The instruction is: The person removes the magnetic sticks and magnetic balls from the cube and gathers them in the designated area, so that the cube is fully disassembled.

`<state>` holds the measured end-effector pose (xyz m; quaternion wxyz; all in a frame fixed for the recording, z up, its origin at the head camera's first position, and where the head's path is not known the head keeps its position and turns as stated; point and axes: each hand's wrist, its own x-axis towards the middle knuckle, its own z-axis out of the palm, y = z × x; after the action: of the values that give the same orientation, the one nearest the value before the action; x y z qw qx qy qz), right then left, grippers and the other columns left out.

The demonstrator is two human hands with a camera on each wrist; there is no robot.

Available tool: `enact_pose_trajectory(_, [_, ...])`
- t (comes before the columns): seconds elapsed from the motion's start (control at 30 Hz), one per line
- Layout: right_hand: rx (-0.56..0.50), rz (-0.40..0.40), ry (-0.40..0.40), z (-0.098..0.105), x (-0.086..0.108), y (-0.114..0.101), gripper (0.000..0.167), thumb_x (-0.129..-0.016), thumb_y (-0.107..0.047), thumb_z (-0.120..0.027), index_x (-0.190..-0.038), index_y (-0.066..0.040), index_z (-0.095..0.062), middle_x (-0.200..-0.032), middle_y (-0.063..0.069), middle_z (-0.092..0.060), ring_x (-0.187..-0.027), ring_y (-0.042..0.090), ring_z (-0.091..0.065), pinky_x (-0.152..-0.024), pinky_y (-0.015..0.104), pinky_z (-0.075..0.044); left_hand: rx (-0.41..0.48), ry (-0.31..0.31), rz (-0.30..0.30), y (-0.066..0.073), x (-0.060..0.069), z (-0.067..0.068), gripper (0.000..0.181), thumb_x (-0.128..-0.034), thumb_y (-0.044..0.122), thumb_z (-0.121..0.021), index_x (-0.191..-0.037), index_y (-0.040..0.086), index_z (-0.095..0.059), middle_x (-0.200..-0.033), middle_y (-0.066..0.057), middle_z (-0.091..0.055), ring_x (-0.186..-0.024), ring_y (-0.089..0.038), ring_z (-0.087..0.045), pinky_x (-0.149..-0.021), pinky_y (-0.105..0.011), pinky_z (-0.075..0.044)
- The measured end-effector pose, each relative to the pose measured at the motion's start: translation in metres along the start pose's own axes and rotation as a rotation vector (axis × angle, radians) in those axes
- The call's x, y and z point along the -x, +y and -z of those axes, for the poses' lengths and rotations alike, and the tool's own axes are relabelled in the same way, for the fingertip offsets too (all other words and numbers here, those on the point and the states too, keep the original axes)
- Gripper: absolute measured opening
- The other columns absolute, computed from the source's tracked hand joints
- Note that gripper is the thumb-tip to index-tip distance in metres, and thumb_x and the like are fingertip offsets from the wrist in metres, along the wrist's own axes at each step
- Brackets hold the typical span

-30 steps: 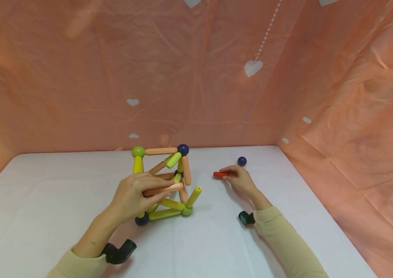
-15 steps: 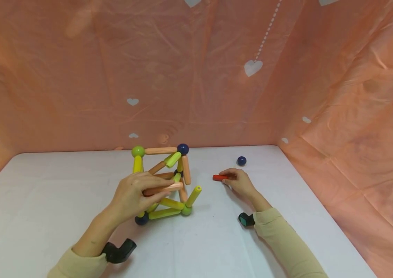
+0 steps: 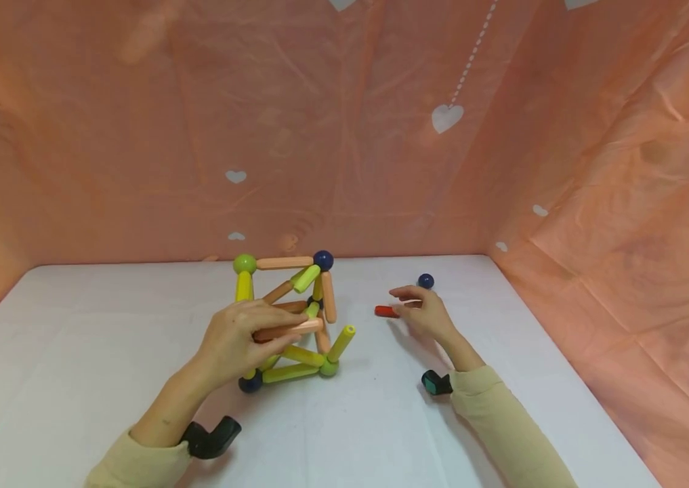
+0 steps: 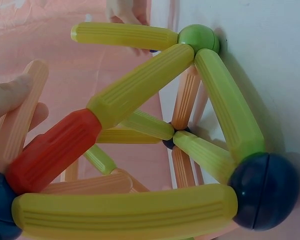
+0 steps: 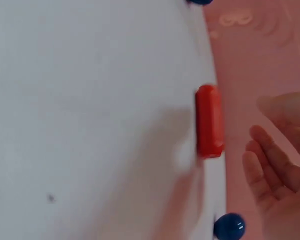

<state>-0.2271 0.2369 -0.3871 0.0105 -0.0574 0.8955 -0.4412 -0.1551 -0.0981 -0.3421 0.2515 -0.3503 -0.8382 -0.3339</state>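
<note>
A frame of yellow, green, peach and red rods joined by balls stands on the white table, left of centre. My left hand [image 3: 240, 341] pinches a peach rod [image 3: 298, 329] at the frame's near upper side; in the left wrist view this peach rod [image 4: 21, 115] rises near a red rod [image 4: 55, 150] and a dark blue ball. A loose red rod [image 3: 385, 311] lies on the table right of the frame. My right hand [image 3: 427, 314] is just beside it, and the right wrist view shows its fingers apart from the red rod [image 5: 210, 121], holding nothing.
A dark blue ball [image 3: 426, 280] lies on the table behind my right hand. One yellow rod [image 3: 341, 343] sticks up from the frame's near right green ball [image 3: 328, 367]. An orange curtain [image 3: 344, 135] with pale hearts hangs behind the table [image 3: 368, 434] and along its right side.
My right hand has let go of the red rod and its fingers have lifted and spread; the rod stays on the table. The left hand keeps its hold on the peach rod.
</note>
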Motion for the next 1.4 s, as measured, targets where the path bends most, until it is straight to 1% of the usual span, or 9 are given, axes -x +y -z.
enact_pose_trajectory(0.3, [-0.088,0.2,0.002,-0.003,0.015,-0.013,0.034,-0.087,-0.011,-0.07,-0.119,0.001,-0.064,-0.119,0.022,-0.064,-0.104,0.033,-0.063,-0.09,0.037,-0.053,-0.01,-0.009,0.009,0.002,-0.001,0.001,0.031,-0.069,0.019,-0.086,-0.098,0.014,-0.077,-0.089,0.004,-0.075,-0.07,-0.008,-0.062,-0.059,-0.023,-0.047])
enact_pose_trajectory(0.43, [-0.126,0.235,-0.02,-0.008,0.021,-0.02,0.032,-0.086,-0.008,-0.07,-0.116,0.002,-0.065,-0.115,0.023,-0.065,-0.103,0.034,-0.062,-0.09,0.032,-0.053,-0.022,-0.011,0.008,0.002,0.0,0.001,0.032,-0.0683,0.019,-0.086,-0.098,0.014,-0.077,-0.09,0.004,-0.075,-0.073,-0.009,-0.064,-0.061,-0.024,-0.049])
enact_pose_trajectory(0.5, [-0.152,0.252,-0.045,-0.011,0.025,-0.025,0.032,-0.086,-0.007,-0.07,-0.115,0.004,-0.064,-0.114,0.024,-0.065,-0.102,0.036,-0.062,-0.09,0.029,-0.053,-0.022,-0.012,0.008,0.002,0.0,0.001,0.032,-0.0685,0.019,-0.086,-0.099,0.014,-0.077,-0.091,0.004,-0.075,-0.074,-0.01,-0.065,-0.061,-0.024,-0.049])
enact_pose_trajectory(0.63, [-0.218,0.299,-0.115,-0.017,0.031,-0.031,0.033,-0.084,-0.003,-0.07,-0.115,0.008,-0.063,-0.116,0.028,-0.062,-0.103,0.032,-0.063,-0.088,0.025,-0.053,-0.015,-0.014,0.011,0.002,0.0,0.001,0.031,-0.0695,0.019,-0.085,-0.1,0.015,-0.077,-0.091,0.004,-0.075,-0.073,-0.009,-0.064,-0.06,-0.023,-0.047])
enact_pose_trajectory(0.73, [-0.255,0.341,-0.182,-0.023,0.034,-0.033,0.035,-0.084,0.0,-0.07,-0.116,0.011,-0.06,-0.118,0.03,-0.061,-0.106,0.032,-0.061,-0.087,0.025,-0.054,-0.006,-0.009,0.006,0.001,0.0,0.001,0.03,-0.0706,0.019,-0.085,-0.099,0.015,-0.077,-0.091,0.004,-0.075,-0.071,-0.008,-0.062,-0.059,-0.022,-0.047])
enact_pose_trajectory(0.8, [-0.26,0.368,-0.221,-0.028,0.035,-0.033,0.035,-0.084,0.0,-0.07,-0.116,0.011,-0.06,-0.118,0.029,-0.061,-0.108,0.037,-0.059,-0.087,0.027,-0.055,-0.001,-0.002,-0.004,0.001,0.0,0.001,0.029,-0.0717,0.02,-0.084,-0.099,0.015,-0.077,-0.09,0.004,-0.075,-0.07,-0.007,-0.061,-0.058,-0.022,-0.046])
enact_pose_trajectory(1.0, [-0.253,0.351,-0.326,-0.041,0.04,-0.032,0.036,-0.084,-0.005,-0.071,-0.118,0.004,-0.061,-0.115,0.018,-0.064,-0.108,0.027,-0.061,-0.089,0.028,-0.054,-0.002,-0.001,-0.006,0.0,0.001,0.0,0.027,-0.074,0.023,-0.083,-0.099,0.015,-0.077,-0.09,0.004,-0.075,-0.069,-0.006,-0.061,-0.057,-0.021,-0.046])
enact_pose_trajectory(1.1, [-0.261,0.34,-0.37,-0.048,0.042,-0.033,0.036,-0.084,-0.006,-0.072,-0.118,0.003,-0.061,-0.113,0.018,-0.065,-0.107,0.025,-0.061,-0.091,0.029,-0.054,0.0,-0.006,-0.001,0.0,0.002,0.0,0.027,-0.0739,0.023,-0.083,-0.1,0.015,-0.077,-0.091,0.005,-0.075,-0.07,-0.006,-0.061,-0.057,-0.021,-0.046])
enact_pose_trajectory(1.4, [-0.218,0.379,-0.4,-0.059,0.045,-0.035,0.032,-0.085,-0.007,-0.071,-0.114,0.002,-0.062,-0.11,0.018,-0.067,-0.104,0.028,-0.062,-0.089,0.028,-0.054,0.001,-0.008,0.01,0.001,0.002,-0.001,0.03,-0.0714,0.019,-0.084,-0.1,0.015,-0.077,-0.09,0.005,-0.075,-0.069,-0.006,-0.059,-0.057,-0.02,-0.045])
